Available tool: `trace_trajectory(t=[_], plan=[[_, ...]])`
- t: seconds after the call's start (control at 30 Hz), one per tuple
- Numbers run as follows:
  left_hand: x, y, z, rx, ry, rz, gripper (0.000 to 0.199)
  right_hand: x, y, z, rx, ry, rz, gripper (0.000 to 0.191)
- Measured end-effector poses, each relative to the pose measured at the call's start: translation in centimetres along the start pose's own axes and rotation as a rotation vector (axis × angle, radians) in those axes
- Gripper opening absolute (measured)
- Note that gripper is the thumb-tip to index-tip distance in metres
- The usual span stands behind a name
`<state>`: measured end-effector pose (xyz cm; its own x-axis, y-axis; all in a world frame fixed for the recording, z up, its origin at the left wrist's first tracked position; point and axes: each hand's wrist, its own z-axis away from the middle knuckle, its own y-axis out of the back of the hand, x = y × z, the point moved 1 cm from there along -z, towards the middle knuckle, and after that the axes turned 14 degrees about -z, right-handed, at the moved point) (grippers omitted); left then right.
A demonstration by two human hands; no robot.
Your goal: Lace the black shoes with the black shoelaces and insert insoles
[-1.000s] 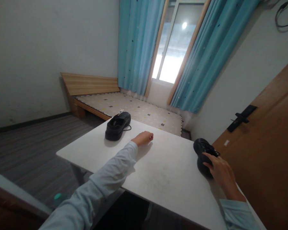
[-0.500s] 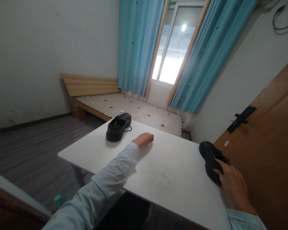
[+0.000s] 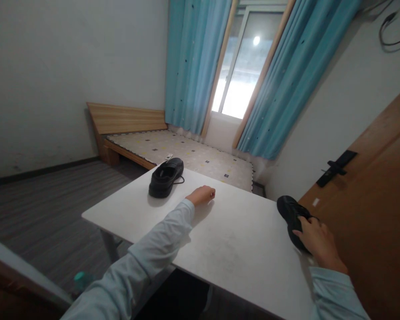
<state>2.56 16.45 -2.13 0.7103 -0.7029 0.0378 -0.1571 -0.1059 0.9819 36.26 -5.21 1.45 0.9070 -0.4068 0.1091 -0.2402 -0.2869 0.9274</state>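
Note:
At the right edge of the white table [image 3: 233,231], my right hand [image 3: 317,242] grips a black lace-up shoe [image 3: 290,212] by its near part, thumb on the left side and fingers over the top. The shoe's toe points away from me, and the hand hides its heel. My left hand [image 3: 202,195] is curled into a loose fist near the table's far side, with nothing visible in it. To its left, apart from it, another black shoe [image 3: 162,182] stands upright with a lace hanging out and a small white tag at its far end.
Beyond the table is a bed [image 3: 186,149] with a wooden headboard [image 3: 130,119]. A window [image 3: 240,84] with blue curtains [image 3: 200,62] is behind it. A wooden door [image 3: 380,191] with a black handle [image 3: 336,169] stands close on the right. A green-capped object [image 3: 82,279] is low at left.
My right hand has shifted slightly up and left over the shoe, its sleeve now further into view. The left hand and the other shoe look the same, apart from a slight camera shift.

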Motion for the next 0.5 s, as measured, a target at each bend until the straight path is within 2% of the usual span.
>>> trace_trajectory(t=[0.07,0.23,0.33,0.43,0.5], plan=[[0.0,0.0,0.0,-0.005,0.007,-0.001,0.023,-2.6,0.5,-0.5,-0.02,0.037,-0.059,0.034],[-0.2,0.0,-0.1,-0.003,0.011,-0.004,0.022,-10.6,1.1,-1.3,-0.057,0.35,-0.427,0.038],[-0.2,0.3,0.0,0.003,0.003,-0.026,0.021,-15.2,1.6,-0.9,-0.067,0.432,-0.539,0.033],[0.1,0.8,0.2,0.008,-0.012,-0.057,0.021,-18.5,1.8,-0.1,-0.071,0.491,-0.657,0.028],[0.2,1.3,0.3,0.013,-0.015,-0.068,0.021,-19.8,1.3,0.4,-0.106,0.543,-0.729,0.025]])
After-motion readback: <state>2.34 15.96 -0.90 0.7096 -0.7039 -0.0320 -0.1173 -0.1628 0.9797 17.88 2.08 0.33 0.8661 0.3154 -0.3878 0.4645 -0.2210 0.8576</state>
